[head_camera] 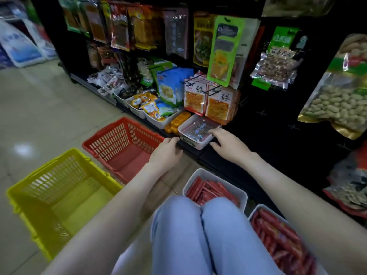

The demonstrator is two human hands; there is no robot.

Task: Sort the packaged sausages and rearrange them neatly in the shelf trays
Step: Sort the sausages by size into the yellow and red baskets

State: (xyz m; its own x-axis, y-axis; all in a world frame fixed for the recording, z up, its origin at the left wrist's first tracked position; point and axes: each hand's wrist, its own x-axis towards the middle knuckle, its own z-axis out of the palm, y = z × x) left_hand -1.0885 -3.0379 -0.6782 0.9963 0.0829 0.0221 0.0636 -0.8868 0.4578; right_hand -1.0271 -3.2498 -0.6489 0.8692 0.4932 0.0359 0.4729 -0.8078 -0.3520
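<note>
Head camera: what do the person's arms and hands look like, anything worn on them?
Both forearms are bare, with no sleeves in view. The left hand and right hand carry no gloves, rings, watch or bracelets that I can see. Light blue jeans cover the knees.

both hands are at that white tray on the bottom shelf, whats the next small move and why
Probably close both hands on the white shelf tray and slide it out. The left hand and right hand flank its front corners, and two sausage trays already sit on the floor.
</note>
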